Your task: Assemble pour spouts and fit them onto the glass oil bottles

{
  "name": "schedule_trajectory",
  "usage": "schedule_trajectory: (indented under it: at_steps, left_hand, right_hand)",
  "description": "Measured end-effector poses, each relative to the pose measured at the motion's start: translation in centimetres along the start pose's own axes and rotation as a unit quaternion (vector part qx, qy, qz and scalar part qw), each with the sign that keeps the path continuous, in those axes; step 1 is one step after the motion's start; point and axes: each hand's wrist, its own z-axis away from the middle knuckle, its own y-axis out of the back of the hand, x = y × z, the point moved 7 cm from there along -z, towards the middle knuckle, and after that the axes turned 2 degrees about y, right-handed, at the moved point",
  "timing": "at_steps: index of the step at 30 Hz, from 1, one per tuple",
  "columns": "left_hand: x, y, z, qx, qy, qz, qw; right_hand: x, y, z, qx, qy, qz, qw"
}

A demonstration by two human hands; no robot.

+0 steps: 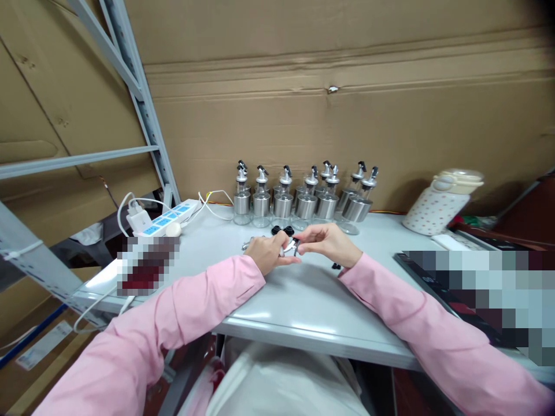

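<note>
My left hand is closed around a silvery metal pourer spout, mostly covered by the fingers. Touching its near end, my right hand pinches a small black piece between thumb and fingertips. Just beyond the hands lie black round stopper parts. More silvery parts show to the left of my left hand, partly hidden by it. Tiny black pieces rest below my right wrist. Behind stand several glass oil bottles with steel sleeves and black-tipped pourers.
A power strip with white plugs and cables lies at the left, by a grey metal shelf frame. On the right stand a dotted white flask and a dark device, partly blurred out. Cardboard closes off the back.
</note>
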Motion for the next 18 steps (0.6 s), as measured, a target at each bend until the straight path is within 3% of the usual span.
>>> schedule_trajectory:
  at_steps: [6,14,18]
  left_hand:
    - [0.5,-0.3,0.2,0.019,-0.037,-0.023,0.999]
    - [1.0,0.4,0.7,0.143,-0.150,0.009,0.978]
    - [1.2,0.5,0.9,0.130,-0.185,0.059,0.972]
  right_hand:
    - [0.2,-0.3,0.0,0.001,0.001,-0.006,1.000]
    - [-0.3,-0.3,-0.1,-0.096,-0.027,-0.002,0.995]
    - [-0.7,-0.5,-0.1,-0.121,0.008,-0.009,0.993]
